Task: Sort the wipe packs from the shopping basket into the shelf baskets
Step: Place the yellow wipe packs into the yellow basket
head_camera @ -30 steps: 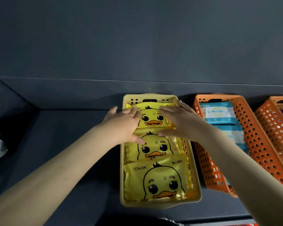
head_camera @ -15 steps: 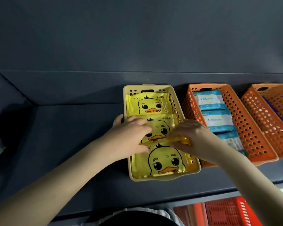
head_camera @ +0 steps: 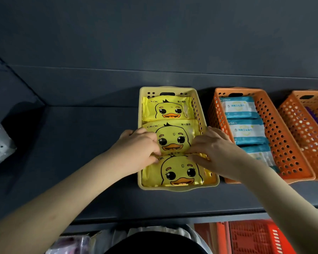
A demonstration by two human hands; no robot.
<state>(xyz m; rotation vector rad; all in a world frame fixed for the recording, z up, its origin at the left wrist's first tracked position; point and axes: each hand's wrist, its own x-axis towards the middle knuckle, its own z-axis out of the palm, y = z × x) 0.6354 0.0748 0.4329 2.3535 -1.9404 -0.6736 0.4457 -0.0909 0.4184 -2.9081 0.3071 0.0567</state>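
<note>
The left hand (head_camera: pixel 138 149) and the right hand (head_camera: pixel 215 151) are each pinching a near corner of the middle duck pack (head_camera: pixel 174 136), fingers curled onto it. It is lying in the yellow basket (head_camera: pixel 196 105) towards the shelf's (head_camera: pixel 81 143) back edge, between a rear duck pack (head_camera: pixel 168 110) and a front duck pack (head_camera: pixel 178 171). Blue-and-white packs (head_camera: pixel 240 108) are filling the orange basket (head_camera: pixel 275 125) just beside it, and a red shopping basket (head_camera: pixel 253 237) is showing below the front edge.

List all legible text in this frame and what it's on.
"ckak": back yellow pack, top left.
"ckak": middle yellow pack, top left.
"ak": front yellow pack, rest hidden by left hand.
Chinese print on yellow and blue packs: too small or blurred.
</note>
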